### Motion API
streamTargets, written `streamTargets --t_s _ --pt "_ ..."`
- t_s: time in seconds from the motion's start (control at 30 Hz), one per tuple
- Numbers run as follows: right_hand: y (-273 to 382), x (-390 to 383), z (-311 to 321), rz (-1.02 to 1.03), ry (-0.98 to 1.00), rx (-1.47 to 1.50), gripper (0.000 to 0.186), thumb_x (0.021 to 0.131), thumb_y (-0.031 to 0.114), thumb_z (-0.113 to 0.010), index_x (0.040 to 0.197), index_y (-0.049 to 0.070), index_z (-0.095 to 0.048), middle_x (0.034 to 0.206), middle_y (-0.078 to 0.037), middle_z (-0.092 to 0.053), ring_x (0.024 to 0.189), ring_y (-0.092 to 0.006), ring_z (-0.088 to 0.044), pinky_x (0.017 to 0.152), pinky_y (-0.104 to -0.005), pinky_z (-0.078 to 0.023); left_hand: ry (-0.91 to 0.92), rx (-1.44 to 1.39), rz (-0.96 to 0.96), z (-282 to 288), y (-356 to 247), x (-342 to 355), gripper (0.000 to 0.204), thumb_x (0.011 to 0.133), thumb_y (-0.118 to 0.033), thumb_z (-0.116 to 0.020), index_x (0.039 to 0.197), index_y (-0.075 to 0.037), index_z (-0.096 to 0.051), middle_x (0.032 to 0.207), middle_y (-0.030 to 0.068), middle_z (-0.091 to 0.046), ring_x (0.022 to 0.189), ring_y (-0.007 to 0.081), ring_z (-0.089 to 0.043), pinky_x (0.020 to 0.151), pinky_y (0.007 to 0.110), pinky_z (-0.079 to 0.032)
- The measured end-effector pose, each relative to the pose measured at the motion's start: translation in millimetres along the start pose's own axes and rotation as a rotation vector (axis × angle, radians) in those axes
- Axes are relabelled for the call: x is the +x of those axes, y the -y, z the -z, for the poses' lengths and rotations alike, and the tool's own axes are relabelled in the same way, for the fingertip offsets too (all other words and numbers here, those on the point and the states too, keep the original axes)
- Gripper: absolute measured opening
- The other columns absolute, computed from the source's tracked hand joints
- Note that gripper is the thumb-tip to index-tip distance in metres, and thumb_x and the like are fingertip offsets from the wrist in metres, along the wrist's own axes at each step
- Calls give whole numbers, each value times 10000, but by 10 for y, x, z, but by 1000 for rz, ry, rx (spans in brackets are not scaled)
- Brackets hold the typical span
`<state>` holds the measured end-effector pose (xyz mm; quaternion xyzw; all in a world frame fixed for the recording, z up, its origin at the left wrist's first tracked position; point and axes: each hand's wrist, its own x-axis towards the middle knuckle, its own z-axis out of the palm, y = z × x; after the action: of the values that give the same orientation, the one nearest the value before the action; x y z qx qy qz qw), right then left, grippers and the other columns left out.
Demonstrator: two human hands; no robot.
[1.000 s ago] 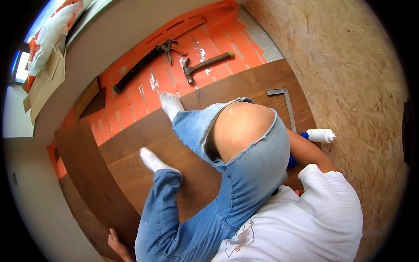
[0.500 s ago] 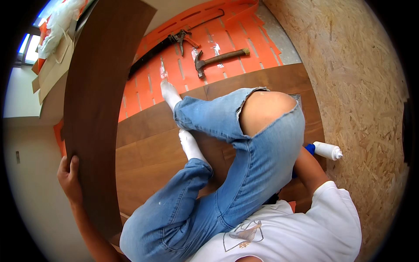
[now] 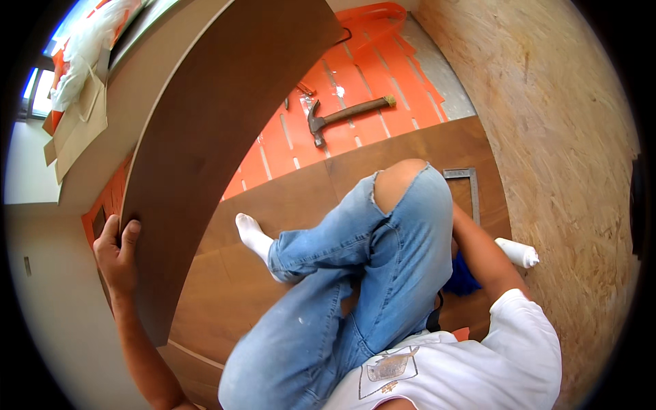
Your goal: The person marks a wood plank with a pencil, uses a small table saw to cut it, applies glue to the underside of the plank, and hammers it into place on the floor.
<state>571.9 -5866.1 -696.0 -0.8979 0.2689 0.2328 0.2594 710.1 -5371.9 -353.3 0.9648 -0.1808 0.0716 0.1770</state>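
My left hand (image 3: 117,251) grips the near edge of a long dark brown floor plank (image 3: 219,137), which is lifted and runs up toward the top of the view. My right arm reaches down behind my bent knee (image 3: 403,188) in torn blue jeans; my right hand is hidden behind the leg. A white tube (image 3: 517,253) lies on the floor just beside that arm. My foot in a white sock (image 3: 254,236) rests on the laid brown planks (image 3: 287,198).
A hammer (image 3: 345,114) and pliers (image 3: 305,89) lie on the orange underlay (image 3: 369,75). A metal square (image 3: 468,188) sits on the laid planks by my knee. Bare chipboard floor (image 3: 547,123) spreads to the right. Cardboard pieces (image 3: 75,123) lean at the left wall.
The plank has swung further up and to the right, now covering more of the upper left. My left hand has slid along its edge, and my knee has shifted slightly.
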Motion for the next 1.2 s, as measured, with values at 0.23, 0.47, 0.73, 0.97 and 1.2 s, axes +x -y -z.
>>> streamTargets --t_s 0.23,0.47,0.73,0.97,1.2 --pt "544 1909 359 778 -617 -271 235 869 108 -629 1101 92 -672 1000 -94 -664 993 -291 -645 782 -416 -541 121 -65 -20 -1029 186 1064 442 1016 -293 -628 758 -36 -377 665 12 -252 636 94 -255 532 335 -227" --pt "766 2247 443 899 -409 -466 144 839 167 -664 918 47 -655 897 -87 -655 951 -276 -623 751 -391 -543 235 -13 -96 -1934 118 2108 533 987 -394 -661 747 -11 -379 607 110 -286 565 203 -270 515 394 -289" --pt "601 1682 743 783 -388 -242 332 732 349 -794 838 67 -654 818 -93 -616 877 -285 -620 710 -411 -536 280 -61 -208 -2588 -135 2890 575 1000 -458 -642 744 -7 -393 599 84 -272 567 160 -259 507 384 -275" --pt "-469 232 563 75 -688 41 303 739 321 -814 823 62 -680 828 -84 -648 840 -297 -640 712 -426 -540 488 -288 -306 -3476 -711 3121 553 1016 -459 -612 766 12 -461 621 112 -339 597 174 -303 538 383 -309" --pt "-926 -762 34 -345 -848 143 310 745 266 -830 872 21 -689 870 -131 -667 862 -344 -641 765 -433 -532 704 -379 -315 -4349 -894 3058 635 1009 -548 -585 746 21 -478 631 78 -343 630 155 -324 556 388 -297"
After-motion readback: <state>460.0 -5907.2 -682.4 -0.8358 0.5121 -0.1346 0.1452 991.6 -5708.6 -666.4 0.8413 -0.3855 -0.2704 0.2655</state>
